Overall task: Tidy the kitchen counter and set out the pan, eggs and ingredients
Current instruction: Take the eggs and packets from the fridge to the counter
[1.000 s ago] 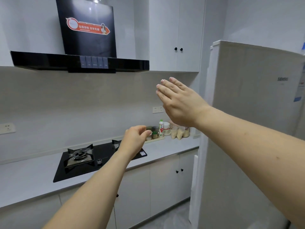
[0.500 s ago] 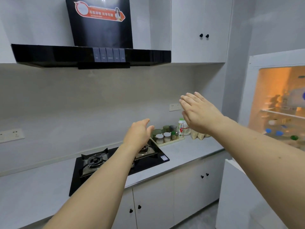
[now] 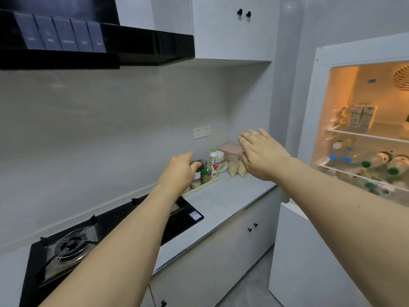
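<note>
Grey counter (image 3: 223,204) w/ hob (image 3: 106,231), lit open fridge (image 3: 363,129); both hands' fingers (image 3: 250,136) loose, empty.

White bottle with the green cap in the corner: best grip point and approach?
Grip the bottle round its upper body, just under the green cap, coming from above and the front-right. It stands upright and taller than the jars crowding its left, with a white tub behind, so only the top and front look free.

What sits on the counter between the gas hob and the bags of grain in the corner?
Head view: a cream tray of small jars, with a white green-capped bottle at its far end.
</note>
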Action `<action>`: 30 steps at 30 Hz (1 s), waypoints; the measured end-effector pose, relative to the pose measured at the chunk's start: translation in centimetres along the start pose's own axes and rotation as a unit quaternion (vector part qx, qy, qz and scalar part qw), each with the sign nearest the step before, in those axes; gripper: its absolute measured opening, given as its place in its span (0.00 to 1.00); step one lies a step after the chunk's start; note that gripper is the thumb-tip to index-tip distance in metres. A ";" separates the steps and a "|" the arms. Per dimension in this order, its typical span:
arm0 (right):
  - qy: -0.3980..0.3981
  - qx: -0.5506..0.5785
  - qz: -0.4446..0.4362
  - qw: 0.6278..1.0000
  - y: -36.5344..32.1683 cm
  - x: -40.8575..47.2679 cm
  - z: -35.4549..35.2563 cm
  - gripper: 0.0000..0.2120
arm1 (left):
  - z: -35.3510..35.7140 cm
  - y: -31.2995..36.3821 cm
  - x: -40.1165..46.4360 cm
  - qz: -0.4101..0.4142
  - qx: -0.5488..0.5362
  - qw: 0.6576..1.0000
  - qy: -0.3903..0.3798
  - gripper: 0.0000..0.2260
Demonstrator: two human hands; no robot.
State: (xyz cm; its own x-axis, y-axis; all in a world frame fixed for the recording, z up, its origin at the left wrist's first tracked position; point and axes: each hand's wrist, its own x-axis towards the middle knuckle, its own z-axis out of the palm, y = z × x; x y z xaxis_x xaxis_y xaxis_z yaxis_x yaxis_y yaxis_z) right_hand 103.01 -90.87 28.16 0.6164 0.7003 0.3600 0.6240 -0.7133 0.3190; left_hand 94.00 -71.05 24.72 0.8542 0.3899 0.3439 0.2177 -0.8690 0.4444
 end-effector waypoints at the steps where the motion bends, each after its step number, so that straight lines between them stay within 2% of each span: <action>1: -0.007 -0.002 0.008 1.000 1.0 0.9 1.0 0.25 | 1.0 0.4 1.6 0.002 0.001 1.000 -0.009 0.19; 7: -0.039 0.027 0.077 0.996 5.5 4.3 6.2 0.25 | 6.0 1.4 8.8 0.056 0.014 0.998 -0.036 0.20; 13: -0.074 0.046 0.147 0.985 9.9 6.3 11.0 0.24 | 11.7 2.8 14.9 0.102 -0.010 0.992 -0.072 0.16; 18: -0.085 0.035 0.214 0.972 13.8 7.9 14.0 0.23 | 16.8 5.3 21.0 0.183 -0.019 0.977 -0.103 0.16; 24: -0.097 0.010 0.339 0.936 19.7 7.4 16.4 0.22 | 23.6 11.5 27.2 0.279 -0.070 0.942 -0.173 0.22; 30: -0.089 -0.014 0.438 0.894 25.1 4.1 17.2 0.19 | 29.1 18.3 28.9 0.364 -0.108 0.895 -0.237 0.21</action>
State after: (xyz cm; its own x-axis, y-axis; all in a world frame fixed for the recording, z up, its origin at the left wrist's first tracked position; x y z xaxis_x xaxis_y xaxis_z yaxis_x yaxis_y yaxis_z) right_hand 129.49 -105.39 22.55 0.9311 -0.1362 0.3385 -0.1464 -0.9892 0.0047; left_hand 136.36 -84.55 18.71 0.8482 -0.4714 0.2416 -0.5294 -0.7409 0.4133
